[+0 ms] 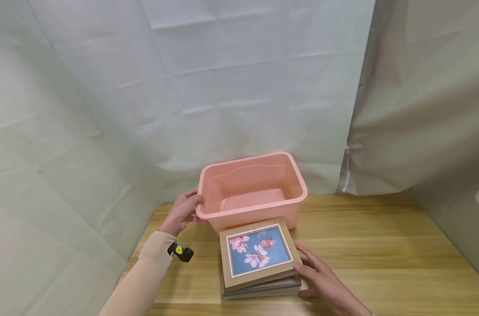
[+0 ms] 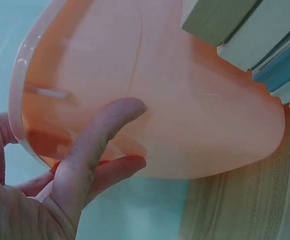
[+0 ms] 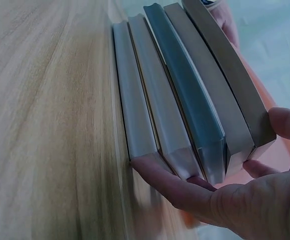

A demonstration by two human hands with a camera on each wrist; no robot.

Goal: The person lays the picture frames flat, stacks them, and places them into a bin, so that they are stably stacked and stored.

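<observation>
A pink plastic bin stands on the table, its inside bare. My left hand grips its left end at the rim; in the left wrist view the thumb lies along the outer wall. Against the bin's front sits a stack of picture frames. Its top frame, tan with a blue bird-and-blossom picture, is turned slightly from those below. My right hand touches the stack's right side with its fingers extended. In the right wrist view, a finger reaches the lowest frame's corner and the thumb touches the top frame's edge.
The wooden table extends to the right of the stack. A pale curtain hangs close behind the bin, and a darker curtain hangs at the right. A small black device is strapped to the left wrist.
</observation>
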